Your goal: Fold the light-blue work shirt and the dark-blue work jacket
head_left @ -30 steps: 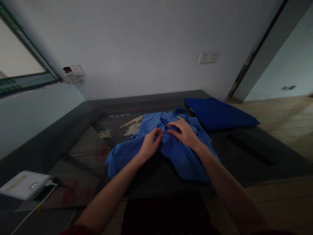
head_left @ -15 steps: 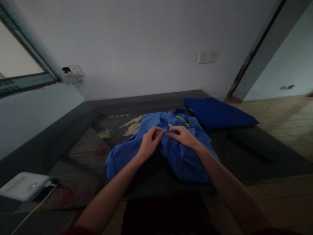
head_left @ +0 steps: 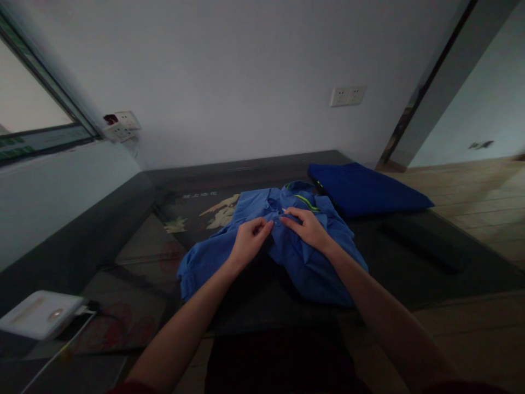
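Observation:
A blue jacket (head_left: 324, 273) with yellow-green piping near its collar lies spread on the dark table (head_left: 246, 317). My left hand (head_left: 251, 238) pinches the cloth at the middle of the garment's front, thumb and forefinger together. Close by on the right, my right hand (head_left: 305, 227) grips the facing part of the front between thumb and fingers. A small gap separates the fingertips of both hands, and a small round fastener seems to show there, too blurred to be sure.
A darker blue folded cloth or bag (head_left: 365, 189) lies at the table's back right. At the left edge sits a white box-shaped device (head_left: 41, 314) with a cable plugged in. A dark long object (head_left: 422, 246) rests on the right. Wall sockets (head_left: 348, 96) are behind.
My fingertips have shifted slightly on the jacket front, uncovering a little of the cloth between them. The jacket's place on the table is the same.

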